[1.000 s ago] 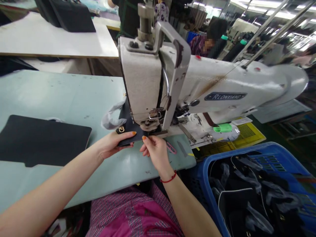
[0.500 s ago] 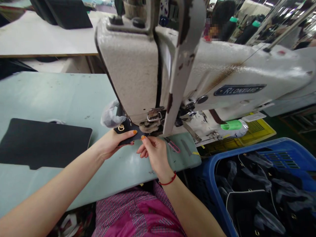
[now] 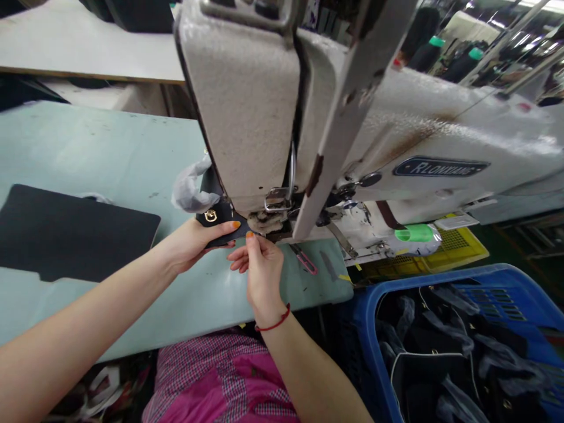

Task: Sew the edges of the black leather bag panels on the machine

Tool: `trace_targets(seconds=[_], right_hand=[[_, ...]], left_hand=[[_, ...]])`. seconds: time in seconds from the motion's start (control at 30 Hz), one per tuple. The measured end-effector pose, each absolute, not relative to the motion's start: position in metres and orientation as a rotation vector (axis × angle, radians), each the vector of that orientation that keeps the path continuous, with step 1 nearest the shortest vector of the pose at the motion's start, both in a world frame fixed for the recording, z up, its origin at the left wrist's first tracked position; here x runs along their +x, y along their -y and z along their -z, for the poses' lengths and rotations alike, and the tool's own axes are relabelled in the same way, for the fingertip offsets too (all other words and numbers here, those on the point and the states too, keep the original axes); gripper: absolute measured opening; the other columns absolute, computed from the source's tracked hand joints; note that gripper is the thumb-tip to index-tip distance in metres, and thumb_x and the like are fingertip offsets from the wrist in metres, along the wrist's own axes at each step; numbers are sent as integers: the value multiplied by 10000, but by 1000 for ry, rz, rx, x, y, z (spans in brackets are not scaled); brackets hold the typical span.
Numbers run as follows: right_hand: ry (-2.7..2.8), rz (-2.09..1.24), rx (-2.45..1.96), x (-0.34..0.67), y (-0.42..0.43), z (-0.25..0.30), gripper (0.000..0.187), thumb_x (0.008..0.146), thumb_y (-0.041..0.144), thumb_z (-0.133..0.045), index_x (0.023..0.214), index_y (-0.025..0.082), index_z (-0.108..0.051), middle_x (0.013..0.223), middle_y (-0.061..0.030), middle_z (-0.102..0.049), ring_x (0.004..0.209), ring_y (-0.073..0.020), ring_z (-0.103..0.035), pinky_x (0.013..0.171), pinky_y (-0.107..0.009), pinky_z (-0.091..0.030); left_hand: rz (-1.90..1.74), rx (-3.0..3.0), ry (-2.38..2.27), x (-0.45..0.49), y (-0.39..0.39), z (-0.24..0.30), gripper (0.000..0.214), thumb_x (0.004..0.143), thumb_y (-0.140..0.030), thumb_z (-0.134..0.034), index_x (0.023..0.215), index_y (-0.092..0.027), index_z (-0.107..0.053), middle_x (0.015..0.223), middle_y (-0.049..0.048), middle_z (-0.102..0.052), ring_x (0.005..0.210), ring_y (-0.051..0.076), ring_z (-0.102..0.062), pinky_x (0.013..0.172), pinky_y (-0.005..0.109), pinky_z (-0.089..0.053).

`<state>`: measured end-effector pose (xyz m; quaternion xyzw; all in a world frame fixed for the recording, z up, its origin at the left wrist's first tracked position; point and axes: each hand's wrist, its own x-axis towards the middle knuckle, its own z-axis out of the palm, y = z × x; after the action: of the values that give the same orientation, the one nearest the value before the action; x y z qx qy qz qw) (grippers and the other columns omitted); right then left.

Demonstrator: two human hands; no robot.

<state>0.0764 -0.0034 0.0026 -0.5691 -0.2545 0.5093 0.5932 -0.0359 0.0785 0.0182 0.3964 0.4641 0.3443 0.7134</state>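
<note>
A black leather bag piece [image 3: 219, 226] with a gold buckle [image 3: 210, 215] lies under the presser foot [image 3: 264, 222] of a white industrial sewing machine [image 3: 247, 106]. My left hand [image 3: 194, 244] grips its near end between thumb and fingers. My right hand [image 3: 259, 264] pinches at the piece's front edge, right beside the foot. The machine head hides the needle and the far part of the piece. White plastic wrap [image 3: 189, 191] bulges out behind the piece.
The pale green sewing table [image 3: 88, 135] holds a black panel [image 3: 66, 232] at left and small pink-handled snips [image 3: 304, 259] at right. A blue basket [image 3: 440, 279] of wrapped black bags stands lower right, a yellow crate [image 3: 458, 249] behind it. Co-workers' sleeves appear beyond the machine.
The whole view has shifted closer to the machine head. My right hand has turned slightly, its wrist moving left. The leather piece and my left hand stay at the foot.
</note>
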Motion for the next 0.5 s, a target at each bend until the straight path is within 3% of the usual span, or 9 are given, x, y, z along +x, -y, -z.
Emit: trace_targets(seconds=[0.33,0.5], right_hand=[[615,-1204,-1358,82,4,-7,430,926,412,-458,573,188,-556,533,-9,-653,401,-95,-541,421,-202,-392],[591,-1245,-1315,89,7,-9,416,901,399,-500,544,190,-539,496,3,-620,381,-85,-486,417,-203,-382]], left_hand=[[-949,720,-1081,-23,-51,-22,323,589,-280,-901,800,-114,-721,719,32,-715,560,122,-600,499,210,-509],[-1113,644,-1147,-8,-26,-21,340,590,-292,-875,842,-133,-710,809,39,-728,626,143,-625,600,251,-550]])
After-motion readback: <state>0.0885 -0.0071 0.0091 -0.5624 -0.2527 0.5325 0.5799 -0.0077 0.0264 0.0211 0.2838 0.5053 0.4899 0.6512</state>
